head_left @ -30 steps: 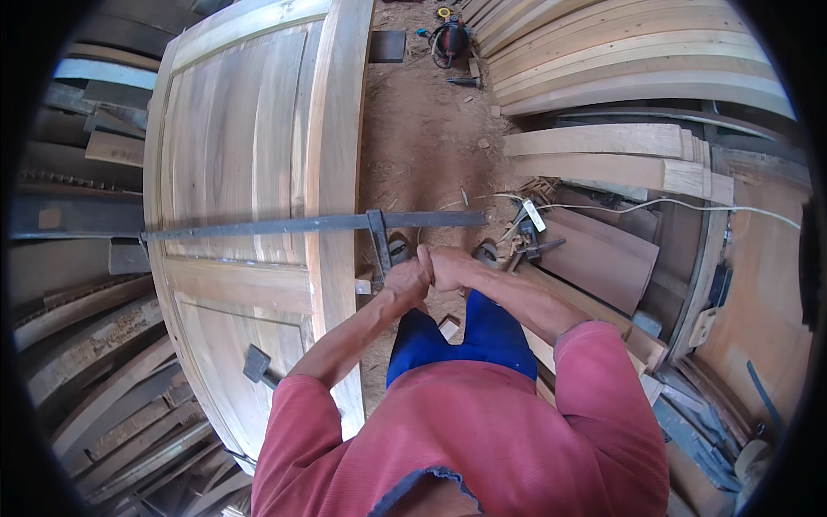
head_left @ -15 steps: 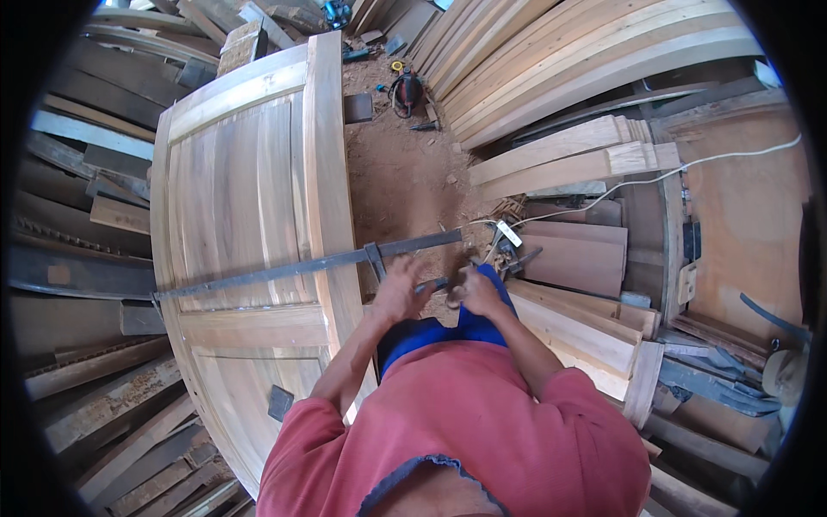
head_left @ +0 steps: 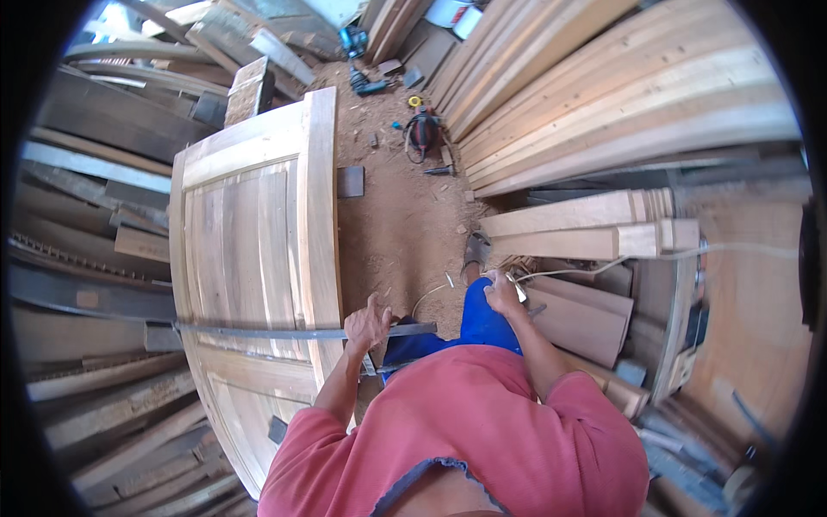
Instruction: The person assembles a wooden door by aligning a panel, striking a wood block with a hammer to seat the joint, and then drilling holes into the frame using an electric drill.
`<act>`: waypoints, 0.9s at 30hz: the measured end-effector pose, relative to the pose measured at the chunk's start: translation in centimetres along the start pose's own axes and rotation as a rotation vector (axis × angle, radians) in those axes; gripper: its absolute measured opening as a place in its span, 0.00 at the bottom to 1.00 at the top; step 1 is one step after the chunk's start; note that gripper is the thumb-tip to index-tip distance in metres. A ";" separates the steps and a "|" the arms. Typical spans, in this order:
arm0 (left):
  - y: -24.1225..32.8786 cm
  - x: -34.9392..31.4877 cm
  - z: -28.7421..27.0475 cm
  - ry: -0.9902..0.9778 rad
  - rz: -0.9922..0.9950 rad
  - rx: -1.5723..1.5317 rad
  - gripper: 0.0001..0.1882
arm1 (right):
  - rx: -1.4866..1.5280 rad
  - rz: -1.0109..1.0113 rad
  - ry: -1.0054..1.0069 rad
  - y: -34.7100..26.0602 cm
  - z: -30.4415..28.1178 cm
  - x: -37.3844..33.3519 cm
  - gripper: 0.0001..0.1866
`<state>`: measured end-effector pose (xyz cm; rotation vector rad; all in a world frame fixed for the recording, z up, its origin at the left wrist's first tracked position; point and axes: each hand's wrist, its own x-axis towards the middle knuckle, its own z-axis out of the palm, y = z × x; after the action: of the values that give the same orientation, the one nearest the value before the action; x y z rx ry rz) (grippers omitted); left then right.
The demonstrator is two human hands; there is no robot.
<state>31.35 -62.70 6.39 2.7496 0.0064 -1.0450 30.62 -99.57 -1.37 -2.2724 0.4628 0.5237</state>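
Lying across the door (head_left: 250, 250), the clamp (head_left: 289, 333) is jutting past the right edge, the left hand (head_left: 367, 327) overlapping it, fingers loosely spread. The right hand (head_left: 502, 294) is resting by the knee (head_left: 479, 314), its grip unclear. For even pressure, the clamp should be sitting square.

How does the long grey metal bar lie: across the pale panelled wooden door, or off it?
Across: the long grey metal bar spans the pale panelled wooden door, its right end overhanging.
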 end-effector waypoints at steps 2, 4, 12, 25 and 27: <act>0.4 0.9 -0.5 0.037 -0.091 -0.048 0.33 | -0.008 0.014 -0.129 -2.1 -2.8 4.3 0.19; 0.5 1.6 -0.5 0.080 -0.155 -0.059 0.32 | 0.015 0.001 -0.266 -1.9 -5.5 6.8 0.20; 2.4 1.4 -0.9 -0.107 -0.380 -0.013 0.26 | -0.594 -0.521 -0.404 8.4 -13.8 18.0 0.09; 9.5 4.4 1.4 -0.091 -0.401 -0.416 0.26 | -0.187 -0.182 -0.185 -3.5 -18.9 22.6 0.12; 10.5 6.3 1.3 -0.118 -0.411 -0.615 0.25 | -0.103 -0.113 -0.061 -4.3 -18.6 22.7 0.13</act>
<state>36.02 -73.66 3.17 2.1615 0.7664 -1.0664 56.20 -114.22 1.76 -2.3577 0.2812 0.5688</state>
